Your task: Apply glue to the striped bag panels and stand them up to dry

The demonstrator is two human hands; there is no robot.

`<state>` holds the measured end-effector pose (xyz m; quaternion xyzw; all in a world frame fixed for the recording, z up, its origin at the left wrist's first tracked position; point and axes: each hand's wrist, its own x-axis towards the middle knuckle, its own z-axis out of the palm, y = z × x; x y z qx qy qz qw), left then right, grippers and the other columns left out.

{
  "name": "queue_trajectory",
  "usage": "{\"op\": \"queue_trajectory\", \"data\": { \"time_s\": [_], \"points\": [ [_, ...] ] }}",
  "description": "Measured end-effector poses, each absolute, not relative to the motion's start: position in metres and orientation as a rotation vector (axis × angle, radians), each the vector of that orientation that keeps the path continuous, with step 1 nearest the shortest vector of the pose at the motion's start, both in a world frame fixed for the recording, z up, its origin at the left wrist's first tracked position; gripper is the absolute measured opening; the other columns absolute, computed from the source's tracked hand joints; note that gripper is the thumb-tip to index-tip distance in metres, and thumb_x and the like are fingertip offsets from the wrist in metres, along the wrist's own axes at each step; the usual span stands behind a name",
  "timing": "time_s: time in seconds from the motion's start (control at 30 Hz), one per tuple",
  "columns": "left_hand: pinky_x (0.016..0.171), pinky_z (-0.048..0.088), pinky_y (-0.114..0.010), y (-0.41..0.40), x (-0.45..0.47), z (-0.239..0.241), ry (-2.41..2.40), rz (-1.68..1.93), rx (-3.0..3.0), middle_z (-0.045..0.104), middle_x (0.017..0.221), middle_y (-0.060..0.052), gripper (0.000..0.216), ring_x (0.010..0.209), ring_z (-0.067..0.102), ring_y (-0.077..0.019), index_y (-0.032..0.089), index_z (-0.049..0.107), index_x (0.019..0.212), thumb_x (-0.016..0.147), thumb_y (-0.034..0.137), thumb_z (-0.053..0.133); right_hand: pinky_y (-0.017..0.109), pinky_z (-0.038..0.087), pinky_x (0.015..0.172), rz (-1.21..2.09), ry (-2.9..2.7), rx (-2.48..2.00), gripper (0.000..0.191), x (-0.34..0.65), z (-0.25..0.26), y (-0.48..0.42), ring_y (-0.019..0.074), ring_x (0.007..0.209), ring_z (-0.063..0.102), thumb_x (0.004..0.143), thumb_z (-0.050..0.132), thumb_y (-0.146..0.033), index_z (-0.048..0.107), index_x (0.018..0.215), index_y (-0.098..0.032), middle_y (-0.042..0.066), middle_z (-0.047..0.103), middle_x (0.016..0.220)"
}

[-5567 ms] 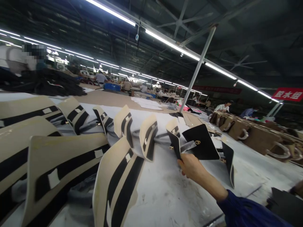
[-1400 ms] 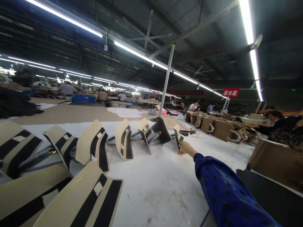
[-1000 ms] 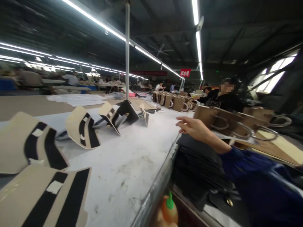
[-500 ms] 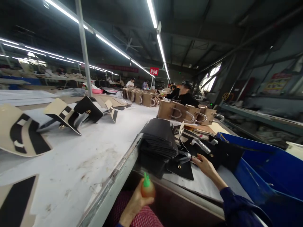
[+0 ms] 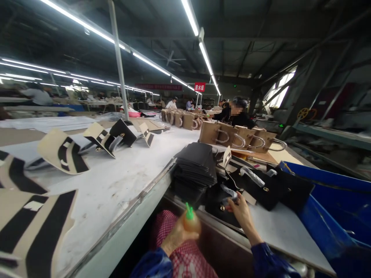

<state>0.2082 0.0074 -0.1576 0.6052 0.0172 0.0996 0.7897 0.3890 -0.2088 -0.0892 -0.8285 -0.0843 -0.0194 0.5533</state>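
Observation:
My left hand (image 5: 181, 233) is wrapped round a small squeeze bottle (image 5: 193, 223) with amber contents and a green nozzle, held upright over my lap. My right hand (image 5: 242, 210) is on a black bag panel (image 5: 213, 208) that has a gold clasp and a plastic-wrapped handle (image 5: 228, 191). Its fingers are curled at the end of that handle; the exact grip is partly hidden. Directly behind the panel rises a stack of black sheets (image 5: 197, 158). More black panels (image 5: 261, 185) with wrapped handles lie to the right of it.
Beige-and-black panels (image 5: 65, 152) stand bent on the white table (image 5: 121, 181) at left. Brown bags (image 5: 237, 137) with wrapped handles line the far side, a co-worker (image 5: 236, 114) behind them. A blue bin (image 5: 333, 193) is at right.
The view has swung left. My right hand has shifted nearer the clasp on the black panel, its fingers more curled. My left hand still holds the bottle.

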Motion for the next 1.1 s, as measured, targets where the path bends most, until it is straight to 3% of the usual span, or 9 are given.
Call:
{"op": "queue_trajectory", "data": {
  "time_s": [0.1, 0.2, 0.3, 0.4, 0.53, 0.67, 0.8, 0.97, 1.1],
  "points": [
    [0.088, 0.055, -0.044, -0.004, 0.201, -0.152, 0.065, 0.231, 1.346, 0.066, 0.112, -0.006, 0.033, 0.097, 0.066, -0.0222, 0.018, 0.061, 0.12, 0.09, 0.029, 0.07, 0.037, 0.06, 0.064, 0.014, -0.171, -1.792, 0.086, 0.359, -0.093, -0.227, 0.0214, 0.075, 0.07, 0.08, 0.07, -0.063, 0.039, 0.145, -0.017, 0.013, 0.065, 0.117],
    [0.085, 0.056, -0.042, -0.017, 0.192, -0.136, 0.087, 0.241, 1.38, 0.066, 0.104, -0.004, 0.037, 0.091, 0.066, -0.021, 0.017, 0.06, 0.117, 0.084, 0.025, 0.076, 0.036, 0.059, 0.066, -0.014, -0.105, -1.673, 0.111, 0.327, -0.09, -0.241, 0.0273, 0.089, 0.07, 0.058, 0.078, -0.074, 0.039, 0.145, -0.019, 0.017, 0.055, 0.138],
    [0.09, 0.054, -0.042, -0.036, 0.184, -0.108, 0.095, 0.273, 1.409, 0.065, 0.107, -0.005, 0.062, 0.095, 0.066, -0.0221, 0.018, 0.054, 0.119, 0.065, 0.017, 0.085, 0.034, 0.056, 0.067, 0.086, -0.053, -1.567, 0.091, 0.285, -0.088, -0.241, 0.0258, 0.09, 0.068, 0.055, 0.082, -0.072, 0.058, 0.126, -0.02, 0.015, 0.062, 0.127],
    [0.095, 0.052, -0.037, -0.06, 0.175, -0.078, 0.07, 0.309, 1.459, 0.063, 0.115, -0.005, 0.066, 0.102, 0.064, -0.022, 0.022, 0.047, 0.122, 0.065, 0.015, 0.079, 0.037, 0.054, 0.067, 0.39, -0.061, -1.393, 0.07, 0.236, -0.089, -0.225, 0.0271, 0.082, 0.07, 0.066, 0.075, -0.074, 0.069, 0.11, -0.02, 0.013, 0.072, 0.102],
    [0.098, 0.051, -0.038, -0.089, 0.164, -0.053, 0.017, 0.315, 1.61, 0.061, 0.117, -0.006, 0.062, 0.105, 0.063, -0.0231, 0.023, 0.047, 0.124, 0.068, 0.011, 0.071, 0.049, 0.055, 0.082, 0.719, -0.084, -1.078, 0.086, 0.189, -0.089, -0.204, 0.0324, 0.096, 0.071, 0.078, 0.036, -0.092, 0.07, 0.119, -0.024, 0.014, 0.074, 0.107],
    [0.115, 0.035, -0.05, -0.1, 0.161, -0.04, -0.054, 0.329, 1.831, 0.059, 0.126, -0.012, 0.064, 0.123, 0.054, -0.0316, 0.019, 0.052, 0.125, 0.066, 0.011, 0.076, 0.05, 0.051, 0.094, 0.807, -0.112, -0.88, 0.085, 0.183, -0.085, -0.211, 0.0332, 0.114, 0.065, 0.076, 0.048, -0.089, 0.066, 0.129, -0.025, 0.012, 0.07, 0.123],
    [0.122, 0.019, -0.059, -0.102, 0.172, -0.032, -0.266, 0.214, 2.003, 0.058, 0.141, -0.017, 0.08, 0.136, 0.048, -0.038, 0.018, 0.053, 0.136, 0.064, 0.022, 0.088, 0.047, 0.051, 0.096, 0.744, -0.068, -0.706, 0.066, 0.19, -0.086, -0.236, 0.0315, 0.114, 0.064, 0.08, 0.06, -0.077, 0.073, 0.118, -0.024, 0.01, 0.072, 0.119],
    [0.122, 0.026, -0.053, -0.1, 0.202, -0.043, -0.539, 0.078, 2.101, 0.046, 0.156, -0.016, 0.096, 0.15, 0.032, -0.0353, 0.02, 0.046, 0.149, 0.064, 0.037, 0.089, 0.03, 0.054, 0.088, 0.55, 0.022, -0.637, 0.043, 0.203, -0.094, -0.261, 0.0184, 0.1, 0.069, 0.078, 0.074, -0.064, 0.076, 0.102, -0.029, 0.001, 0.076, 0.107],
    [0.119, 0.024, -0.064, -0.102, 0.23, -0.066, -0.583, 0.065, 2.17, 0.045, 0.156, -0.019, 0.094, 0.15, 0.025, -0.0444, 0.02, 0.051, 0.145, 0.066, 0.059, 0.083, 0.034, 0.057, 0.084, 0.416, 0.11, -0.609, 0.043, 0.212, -0.093, -0.285, 0.0199, 0.101, 0.07, 0.076, 0.076, -0.061, 0.074, 0.105, -0.03, 0.001, 0.075, 0.108]
  ]
}}
